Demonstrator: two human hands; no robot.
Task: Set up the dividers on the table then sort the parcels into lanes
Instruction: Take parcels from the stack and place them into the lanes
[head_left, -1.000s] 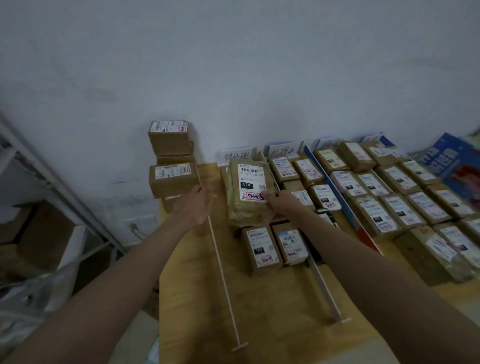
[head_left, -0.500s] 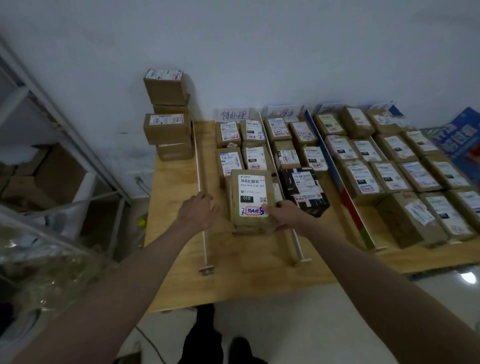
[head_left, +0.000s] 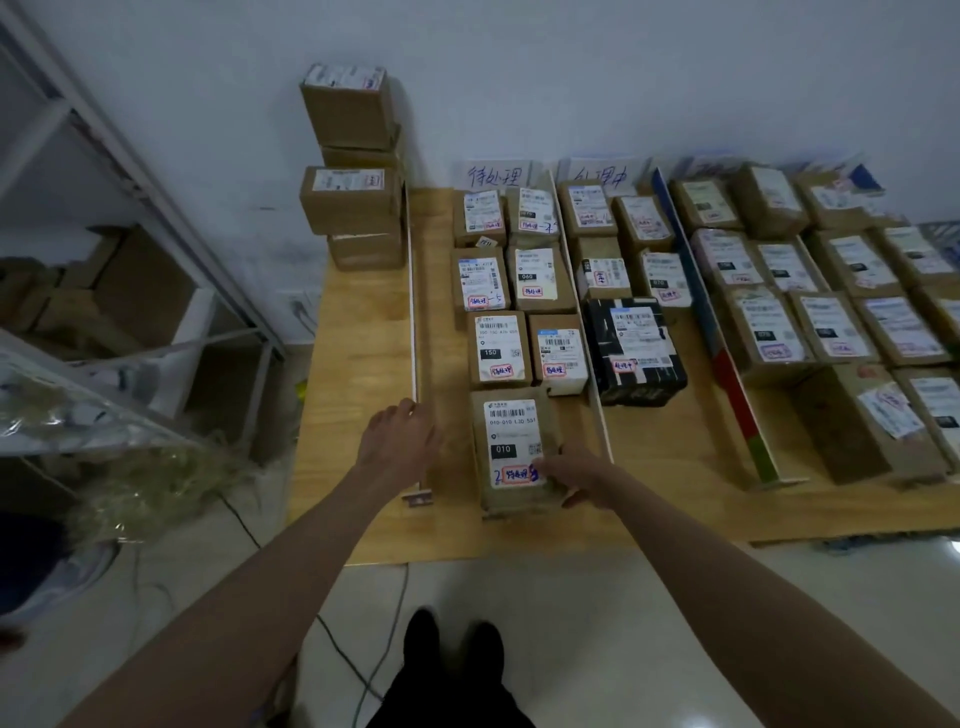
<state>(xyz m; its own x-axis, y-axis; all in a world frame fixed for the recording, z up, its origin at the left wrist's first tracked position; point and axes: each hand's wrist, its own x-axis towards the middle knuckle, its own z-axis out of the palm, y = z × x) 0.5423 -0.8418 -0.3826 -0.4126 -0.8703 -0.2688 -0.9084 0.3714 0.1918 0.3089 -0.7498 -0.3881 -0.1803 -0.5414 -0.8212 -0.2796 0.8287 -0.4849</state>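
Pulled nearer, one parcel (head_left: 511, 447) gripped by right hand (head_left: 574, 475); left hand (head_left: 397, 439) relaxed.

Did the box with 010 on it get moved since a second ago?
Yes. The 010 box came down toward the table's near edge, now lying flat below the 150 box.

The right hand (head_left: 574, 475) holds the near corner of a brown cardboard parcel (head_left: 514, 452) on the wooden table (head_left: 363, 332); the left hand (head_left: 400, 439) rests on a thin white divider rail (head_left: 414, 312).
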